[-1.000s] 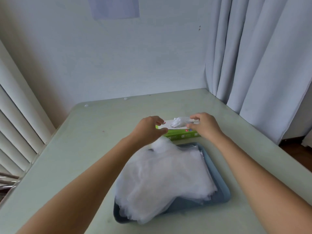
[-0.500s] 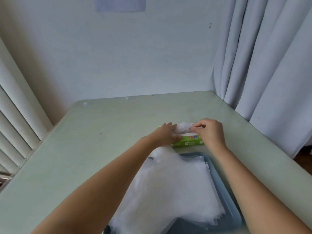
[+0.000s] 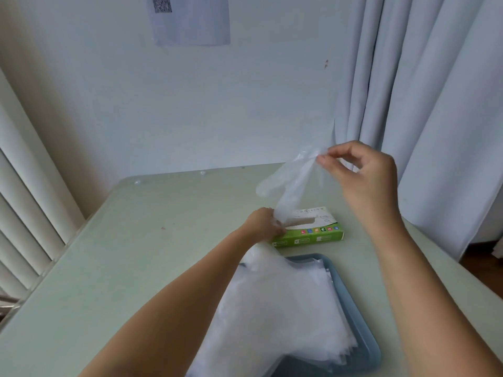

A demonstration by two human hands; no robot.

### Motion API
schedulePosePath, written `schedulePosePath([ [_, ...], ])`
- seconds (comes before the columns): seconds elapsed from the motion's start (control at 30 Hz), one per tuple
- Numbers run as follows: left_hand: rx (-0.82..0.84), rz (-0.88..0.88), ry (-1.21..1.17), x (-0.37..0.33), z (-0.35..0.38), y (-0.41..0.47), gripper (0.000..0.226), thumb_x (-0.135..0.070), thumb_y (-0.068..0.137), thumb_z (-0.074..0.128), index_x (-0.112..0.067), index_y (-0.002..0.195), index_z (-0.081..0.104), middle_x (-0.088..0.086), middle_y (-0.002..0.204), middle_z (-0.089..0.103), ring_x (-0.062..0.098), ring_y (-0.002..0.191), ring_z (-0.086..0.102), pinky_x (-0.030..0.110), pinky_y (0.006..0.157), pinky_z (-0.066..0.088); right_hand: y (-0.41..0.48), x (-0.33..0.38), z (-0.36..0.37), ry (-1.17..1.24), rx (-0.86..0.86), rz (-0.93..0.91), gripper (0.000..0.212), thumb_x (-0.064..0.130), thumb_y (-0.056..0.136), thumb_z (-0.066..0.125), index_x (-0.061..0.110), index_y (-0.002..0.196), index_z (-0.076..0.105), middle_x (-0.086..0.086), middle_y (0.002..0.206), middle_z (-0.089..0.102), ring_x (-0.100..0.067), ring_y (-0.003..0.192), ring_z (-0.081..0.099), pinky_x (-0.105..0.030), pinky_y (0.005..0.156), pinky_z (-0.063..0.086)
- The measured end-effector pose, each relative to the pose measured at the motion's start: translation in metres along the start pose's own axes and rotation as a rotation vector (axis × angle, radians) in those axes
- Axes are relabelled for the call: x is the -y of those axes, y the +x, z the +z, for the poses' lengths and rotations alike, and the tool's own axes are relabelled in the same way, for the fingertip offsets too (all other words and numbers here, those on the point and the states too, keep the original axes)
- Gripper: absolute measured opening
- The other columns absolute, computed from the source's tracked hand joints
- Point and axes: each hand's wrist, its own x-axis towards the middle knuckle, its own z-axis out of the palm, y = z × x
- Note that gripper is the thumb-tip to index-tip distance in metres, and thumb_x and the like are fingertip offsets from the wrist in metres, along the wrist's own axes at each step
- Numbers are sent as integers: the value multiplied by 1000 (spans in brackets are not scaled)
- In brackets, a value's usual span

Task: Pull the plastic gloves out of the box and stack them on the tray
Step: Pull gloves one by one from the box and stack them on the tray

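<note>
A flat green-and-white cardboard box (image 3: 313,235) of gloves lies on the pale green table (image 3: 152,240) and serves here as the reference. Above it and slightly to its right, a thin, clear plastic glove (image 3: 291,183) is pinched at its upper edge between the thumb and forefinger of the right hand (image 3: 364,180), while the other fingers are loosely curled. The film is stretched slantwise down to the slot in the box top, where its lower end meets the opening. One limp, rounded finger of the glove hangs out to the left.

The left end of the box is held by the left hand (image 3: 262,223), whose fingers are curled onto it. This is judged to be a brace, so that the light carton is not lifted with the clinging film.

Just in front of the box, a blue-grey plastic tray (image 3: 353,303) with a raised rim is placed close at hand. A loose, cloudy white stack (image 3: 280,303) of crinkled gloves is piled on it and spills over its near left edge.
</note>
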Motion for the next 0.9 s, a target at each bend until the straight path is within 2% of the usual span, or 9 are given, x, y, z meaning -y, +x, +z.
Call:
schedulePosePath([
  [0.1,-84,-28,-612,6,-10,-5,32,-7,85,55,-2,116,60,11,110,61,27,103,57,31,91,44,-7,15,-12,154,92,98,15,20,79,77,31,75,67,17,80,71,-9,90,66,-21,89,47],
  [0.17,172,39,-1156,7,-22,-15,42,-25,89,49,-7,126,54,18,129,55,35,115,56,43,110,34,-15,17,-18,124,129,124,14,19,79,77,30,77,69,16,81,71,-9,90,66,-22,89,47],
  [0.23,403,35,-1422,3,-37,-28,66,-55,87,40,-7,128,59,22,141,44,40,125,47,48,117,20,-22,16,-23,94,171,147,14,18,79,76,29,77,69,18,81,70,-5,87,64,-20,87,45],
  [0.3,539,58,-1343,-4,-51,-44,92,-75,75,46,-2,131,55,22,145,38,37,131,38,41,118,17,-30,19,-32,105,219,162,14,15,79,76,27,77,69,17,82,70,-4,86,64,-20,86,44],
  [0.37,592,115,-1146,-12,-62,-65,101,-82,72,45,3,127,56,20,121,58,30,111,55,32,102,38,-37,25,-41,108,267,156,16,12,79,75,27,77,69,16,86,70,-3,89,65,-18,87,44],
  [0.43,545,264,-906,-17,-69,-86,84,-76,78,41,-3,108,67,12,95,68,21,88,63,26,81,47,-39,29,-44,96,317,149,16,12,79,75,26,77,68,17,90,69,-2,93,64,-15,88,43],
  [0.57,517,367,-762,-36,-78,-123,50,-54,64,80,-14,94,75,6,91,66,13,81,62,21,78,46,-46,43,-56,110,378,145,10,12,79,75,20,82,70,7,95,71,-8,96,66,-20,90,45],
  [0.73,542,428,-693,-45,-85,-145,12,-21,70,81,-16,78,74,-3,68,59,10,64,51,17,66,41,-58,59,-63,259,406,204,12,12,79,73,9,91,71,-4,96,73,-11,93,68,-25,90,51],
  [0.9,425,498,-595,-47,-91,-162,11,-7,76,68,-17,78,71,0,68,53,10,63,48,17,65,39,-62,49,-76,490,569,398,79,48,55,88,25,125,58,10,127,62,-4,124,52,-22,102,43],
])
